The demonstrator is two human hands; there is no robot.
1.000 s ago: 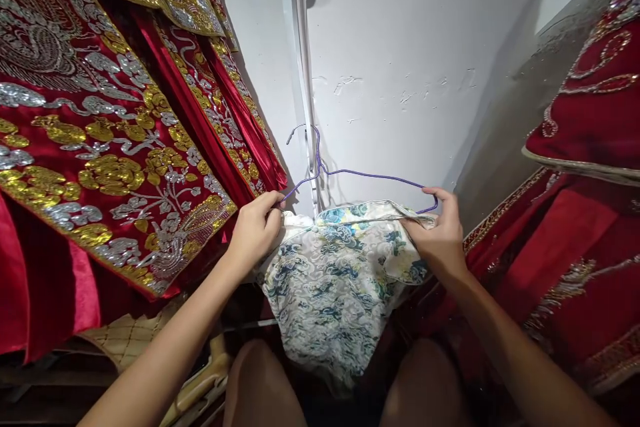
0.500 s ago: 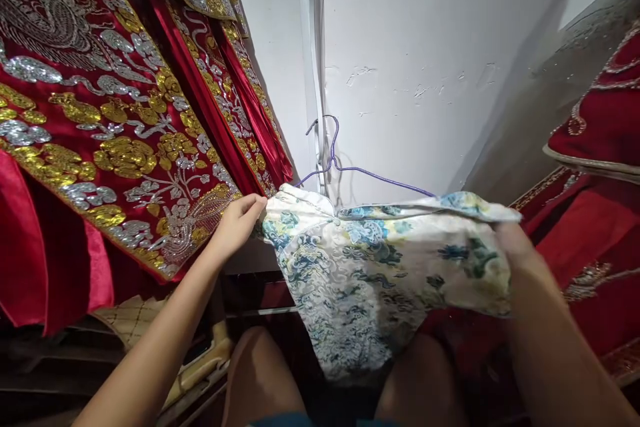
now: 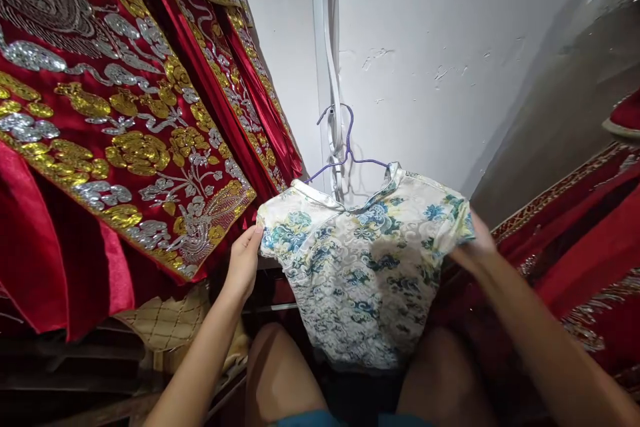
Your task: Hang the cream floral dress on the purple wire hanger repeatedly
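Note:
A white short-sleeved top with blue, green and yellow floral print hangs spread out in front of me. The purple hanger sits inside its shoulders, with the hook standing up above the collar. Pinched between the thumb and fingers of my left hand is the edge of the top's left-side sleeve. At the opposite sleeve, my right hand is closed on the fabric; its fingers are partly hidden behind the cloth and blurred.
Red garments with gold and silver sequins hang on the left. A pale wall with a white vertical strip stands ahead. More red embroidered cloth lies on the right. A tan quilted piece shows at lower left.
The top's right-side shoulder has come down over the hanger arm, and its collar now lies open and even. My right hand moved inward and my left hand slid lower along the sleeve.

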